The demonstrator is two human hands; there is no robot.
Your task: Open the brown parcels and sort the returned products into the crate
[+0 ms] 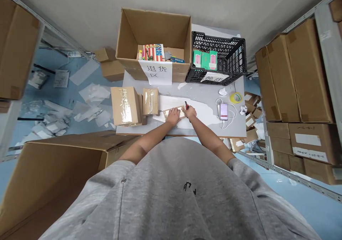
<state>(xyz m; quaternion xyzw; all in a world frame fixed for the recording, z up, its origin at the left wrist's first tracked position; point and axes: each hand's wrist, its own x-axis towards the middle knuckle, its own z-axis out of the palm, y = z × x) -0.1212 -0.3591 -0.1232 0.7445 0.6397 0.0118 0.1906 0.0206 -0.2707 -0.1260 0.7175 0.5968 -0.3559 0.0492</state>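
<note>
My left hand presses on a small flat cardboard parcel with shiny tape, its fingers lying over the top. In my right hand is a red and black box cutter, the fingers wrapped round its handle at the parcel's right end. Under the parcel lies a large white sheet on the table. Part of the parcel is hidden by my left hand. To its left stand a small taped box and a larger taped carton.
At the back, a big open carton holds books; beside it a black crate holds green boxes. A tape roll, crumpled paper and a phone with a cable lie right. Stacked cartons flank the table.
</note>
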